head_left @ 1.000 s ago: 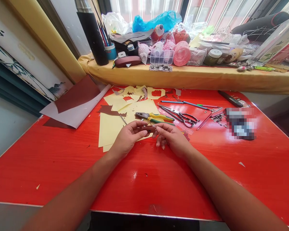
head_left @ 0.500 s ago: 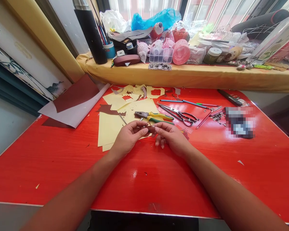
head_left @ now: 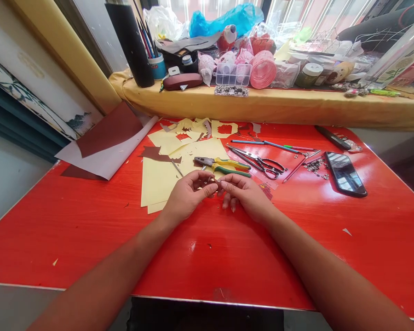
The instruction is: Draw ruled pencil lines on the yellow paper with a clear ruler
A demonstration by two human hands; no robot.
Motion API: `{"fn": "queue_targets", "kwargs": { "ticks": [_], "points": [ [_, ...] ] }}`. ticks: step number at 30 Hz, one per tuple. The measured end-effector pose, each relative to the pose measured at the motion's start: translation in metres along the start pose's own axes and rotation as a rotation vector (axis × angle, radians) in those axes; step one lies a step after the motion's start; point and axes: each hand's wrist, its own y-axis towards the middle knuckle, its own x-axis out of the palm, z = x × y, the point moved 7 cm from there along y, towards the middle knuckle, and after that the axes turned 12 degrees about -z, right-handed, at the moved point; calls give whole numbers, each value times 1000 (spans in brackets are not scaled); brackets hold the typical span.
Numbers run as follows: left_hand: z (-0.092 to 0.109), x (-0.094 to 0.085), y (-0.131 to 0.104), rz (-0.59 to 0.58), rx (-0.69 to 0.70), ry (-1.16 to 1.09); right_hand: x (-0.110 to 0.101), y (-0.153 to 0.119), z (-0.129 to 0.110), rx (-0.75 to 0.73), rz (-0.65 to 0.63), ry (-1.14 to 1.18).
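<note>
My left hand (head_left: pixel 186 195) and my right hand (head_left: pixel 247 195) meet over the middle of the red table (head_left: pixel 248 257). Between their fingertips they pinch a small brown leather piece (head_left: pixel 215 183), mostly covered by the fingers. A bit of metal seems to show at its upper edge, too small to make out. Just beyond the hands lie pliers (head_left: pixel 224 165) with yellow and green handles, on yellow paper sheets (head_left: pixel 155 184). To their right rest scissors (head_left: pixel 260 164) with dark handles.
Brown sheet material (head_left: pixel 112 128) lies at the back left. A phone (head_left: pixel 345 174), small metal snaps (head_left: pixel 315 167) and pens (head_left: pixel 251 142) are on the right. Along the back, a cloth-covered ledge (head_left: pixel 179 101) carries a clear compartment box (head_left: pixel 233 74), a black cylinder (head_left: pixel 131 46) and bags.
The view has shifted slightly. Both hands keep their pinch on the leather piece, with the left thumb moved a little to the right along it.
</note>
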Motion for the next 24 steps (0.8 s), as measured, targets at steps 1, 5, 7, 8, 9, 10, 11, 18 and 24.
{"fn": "queue_targets", "kwargs": {
  "ticks": [1,5,7,8,9,10,11,18,24],
  "points": [
    [1,1,0,1,1,12,1,0,0,1,-7,-10],
    [3,3,0,-10,-6,66,5,1,0,-6,-49,-55],
    [4,3,0,-12,-8,86,6,1,0,-8,-54,-69],
    [4,4,0,-11,-9,96,6,1,0,-8,-52,-75],
    [4,4,0,-8,-9,108,6,1,0,-8,-51,-80],
    [3,4,0,-6,-10,121,6,1,0,-9,-52,-86],
    [3,4,0,-6,-12,134,7,1,0,-9,-56,-93],
    [3,7,0,-23,1,118,6,1,-1,-8,-49,-73],
    [5,4,2,-53,-5,-136,0,0,0,-4,-10,14]
  ]
}}
